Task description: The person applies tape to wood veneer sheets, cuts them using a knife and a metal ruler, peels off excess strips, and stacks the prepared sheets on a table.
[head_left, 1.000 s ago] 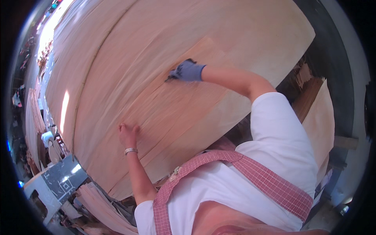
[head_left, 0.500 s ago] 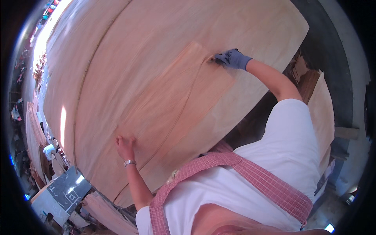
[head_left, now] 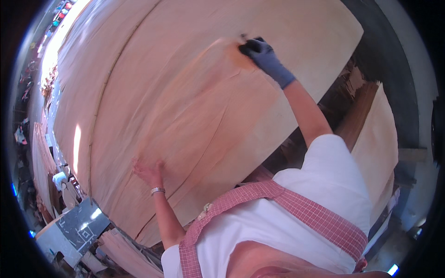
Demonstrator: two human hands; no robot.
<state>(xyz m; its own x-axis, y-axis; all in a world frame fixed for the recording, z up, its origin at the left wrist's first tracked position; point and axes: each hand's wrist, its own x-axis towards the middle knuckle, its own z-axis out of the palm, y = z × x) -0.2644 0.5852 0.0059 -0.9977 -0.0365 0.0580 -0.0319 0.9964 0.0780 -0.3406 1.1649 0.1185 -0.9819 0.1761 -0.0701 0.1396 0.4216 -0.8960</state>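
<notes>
A broad pale wood veneer sheet [head_left: 194, 28] spreads beneath both hands. On it lies a smaller, more orange veneer piece [head_left: 204, 125], crossed by a dark wavy line; its upper part is smeared by motion. My left hand [head_left: 149, 173], bare with a metal band at the wrist, rests by the piece's lower left end, fingers apart. My right hand [head_left: 264, 54], in a blue-grey glove with dark fingertips, is closed at the piece's upper end. A small dark blur shows just ahead of those fingertips; what they grip cannot be made out.
A long dark seam [head_left: 107, 78] curves along the left side of the sheet. Further veneer [head_left: 378, 148] leans beyond the right edge. At the lower left are a dark marked board [head_left: 81, 227] and loose veneer strips [head_left: 125, 252].
My gloved right hand has moved up and slightly left, its arm stretching further out. The orange piece's upper part has blurred. My left hand stays near its place, with its fingers more spread.
</notes>
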